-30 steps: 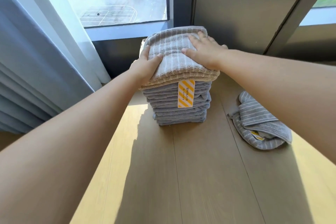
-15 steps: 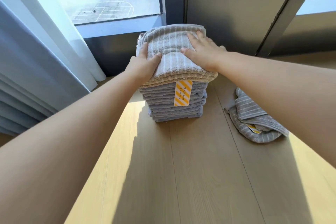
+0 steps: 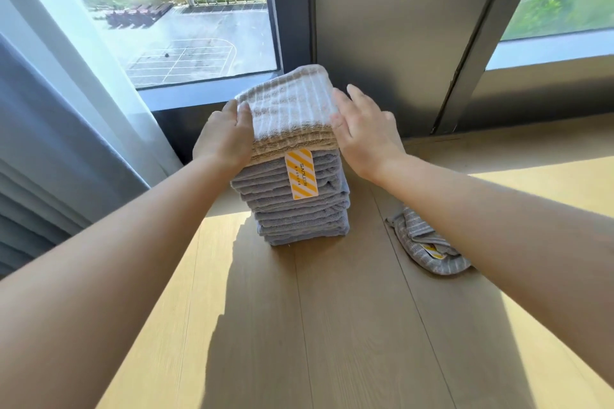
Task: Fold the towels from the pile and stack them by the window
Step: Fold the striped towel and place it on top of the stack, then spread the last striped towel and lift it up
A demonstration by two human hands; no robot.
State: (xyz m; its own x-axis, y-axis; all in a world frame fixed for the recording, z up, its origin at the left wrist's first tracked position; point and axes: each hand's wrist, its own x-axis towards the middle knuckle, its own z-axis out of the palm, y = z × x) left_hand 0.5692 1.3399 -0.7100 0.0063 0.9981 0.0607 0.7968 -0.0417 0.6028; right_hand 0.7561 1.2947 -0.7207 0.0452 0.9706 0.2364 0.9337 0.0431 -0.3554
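A tall stack of folded grey towels (image 3: 299, 209) stands on the wooden floor just below the window (image 3: 186, 26). On top lies a folded beige striped towel (image 3: 289, 106) with a yellow striped tag (image 3: 300, 173) hanging down the front. My left hand (image 3: 226, 136) lies flat against the stack's left side, fingers apart. My right hand (image 3: 362, 129) lies flat against the right side, fingers spread. Neither hand grips anything. A crumpled grey striped towel (image 3: 428, 249) lies on the floor to the right, partly behind my right forearm.
A grey curtain (image 3: 50, 143) and a sheer white one hang at the left. A dark metal window frame (image 3: 375, 36) rises behind the stack. The wooden floor (image 3: 332, 325) stretches toward me, part sunlit, part in my arms' shadow.
Both hands slid off the top of the beige towel to the stack's left and right sides. The view tilted up, showing more of the window.
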